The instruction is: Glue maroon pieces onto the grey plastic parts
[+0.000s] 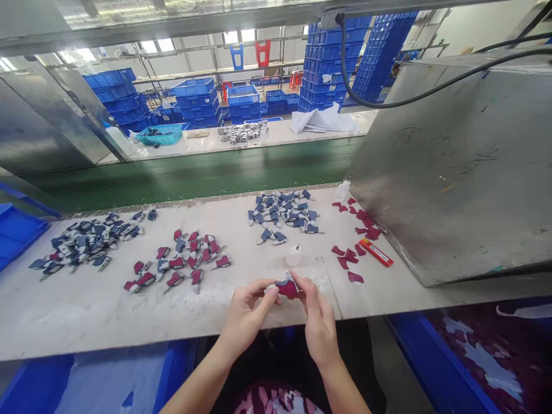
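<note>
Near the front edge of the worktop, my left hand [252, 310] and my right hand [317, 313] pinch a small maroon-and-grey moulded part [287, 288] between them. Fingers cover both its ends. Just beyond it stands a small clear bottle [294, 256] with a dark tip. Loose maroon pieces [355, 277] lie to the right, beside a red-and-orange packet [376, 253]. Left of my hands is a group of grey parts with maroon faces [196, 276]. Blue-grey and white parts [280, 210] are heaped farther back.
Another pile of dark parts [88, 244] covers the left of the worktop [129, 322]. A green conveyor belt [207, 172] runs behind. A large metal box [457, 167] blocks the right side. Blue bins [448, 362] stand below the front edge.
</note>
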Action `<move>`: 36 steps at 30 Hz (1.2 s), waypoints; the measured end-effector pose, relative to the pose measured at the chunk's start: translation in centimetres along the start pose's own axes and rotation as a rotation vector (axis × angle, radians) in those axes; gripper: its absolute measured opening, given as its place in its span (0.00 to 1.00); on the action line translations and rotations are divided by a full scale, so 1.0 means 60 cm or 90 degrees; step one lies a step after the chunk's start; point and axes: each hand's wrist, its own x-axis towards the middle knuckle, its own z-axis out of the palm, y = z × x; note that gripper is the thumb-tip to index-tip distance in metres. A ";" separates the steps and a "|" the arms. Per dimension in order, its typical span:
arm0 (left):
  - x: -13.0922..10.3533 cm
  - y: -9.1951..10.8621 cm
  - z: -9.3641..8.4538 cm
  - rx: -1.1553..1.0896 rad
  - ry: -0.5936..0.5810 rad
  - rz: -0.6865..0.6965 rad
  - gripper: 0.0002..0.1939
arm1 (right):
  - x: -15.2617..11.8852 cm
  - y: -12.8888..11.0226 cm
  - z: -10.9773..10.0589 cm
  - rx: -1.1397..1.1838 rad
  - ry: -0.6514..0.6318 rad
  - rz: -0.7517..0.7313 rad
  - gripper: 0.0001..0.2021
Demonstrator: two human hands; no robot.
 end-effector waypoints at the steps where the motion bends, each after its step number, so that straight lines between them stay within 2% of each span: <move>1: -0.001 0.000 0.001 -0.020 0.008 -0.006 0.17 | -0.001 -0.003 -0.003 -0.007 -0.017 -0.001 0.22; 6: -0.006 0.004 0.004 -0.071 0.041 -0.031 0.19 | -0.002 -0.020 -0.007 -0.042 -0.082 -0.056 0.18; 11: -0.012 0.001 0.006 -0.112 0.040 -0.037 0.20 | -0.002 -0.027 -0.002 -0.023 -0.084 -0.076 0.18; 16: -0.019 -0.007 0.010 -0.127 0.032 -0.019 0.21 | -0.001 -0.029 -0.002 0.007 -0.076 -0.026 0.17; 21: -0.028 -0.002 0.016 -0.018 0.027 0.041 0.21 | -0.002 -0.030 0.007 0.042 -0.042 0.050 0.17; 24: -0.032 -0.001 0.018 0.033 0.040 0.076 0.19 | -0.007 -0.032 0.013 0.032 -0.024 0.039 0.20; 27: -0.032 -0.005 0.019 0.037 0.045 0.056 0.18 | -0.010 -0.026 0.017 0.010 -0.012 0.009 0.21; 32: -0.029 -0.007 0.016 0.022 0.069 0.048 0.19 | -0.003 -0.005 0.007 0.055 -0.065 0.065 0.23; 36: -0.026 -0.004 0.013 0.010 0.055 0.048 0.19 | 0.002 -0.001 -0.012 0.094 -0.113 0.093 0.23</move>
